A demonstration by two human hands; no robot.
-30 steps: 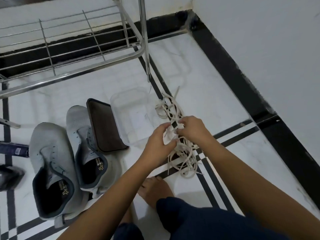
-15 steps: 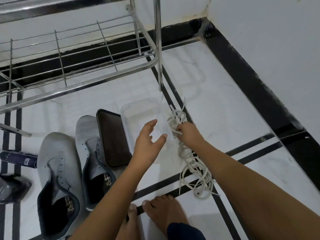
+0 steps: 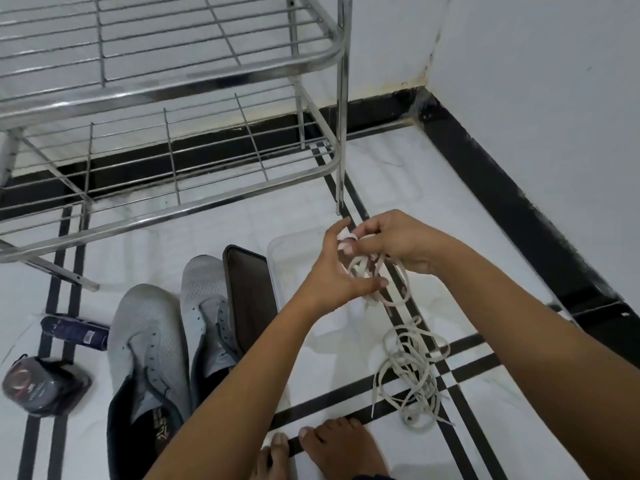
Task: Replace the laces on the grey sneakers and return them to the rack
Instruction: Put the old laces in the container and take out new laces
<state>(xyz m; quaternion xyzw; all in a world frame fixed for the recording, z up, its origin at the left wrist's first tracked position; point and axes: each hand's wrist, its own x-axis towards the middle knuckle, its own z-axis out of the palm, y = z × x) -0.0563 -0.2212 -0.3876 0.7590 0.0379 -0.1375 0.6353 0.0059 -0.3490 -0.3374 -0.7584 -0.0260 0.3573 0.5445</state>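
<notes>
Two hands work on a tangle of white laces. The upper part is lifted above a clear plastic tub, and the rest trails down to a loose heap on the floor, near and right, by the person's bare toes. The right hand has its fingers curled in, pinching a loop at the top of the bunch. The left hand holds strands between its thumb and loosely spread fingers, the forefinger standing up free.

Both grey sneakers lie side by side on the floor at the left, toes pointing far. Their eyelets look bare, and a dark flat slab, perhaps a phone or a lid, leans against the right one. The steel rack stands beyond them, its two visible shelves holding nothing that shows here.

By my reading, the step in hand is sorting the laces: separating one from the knot and finding its end. Threading has not begun. The next move calls for drawing a single strand clear without tightening the snarl, freeing a tip, and then carrying it left to the lowest eyelets of one shoe. Whether this is one lace or several I cannot tell.
</notes>
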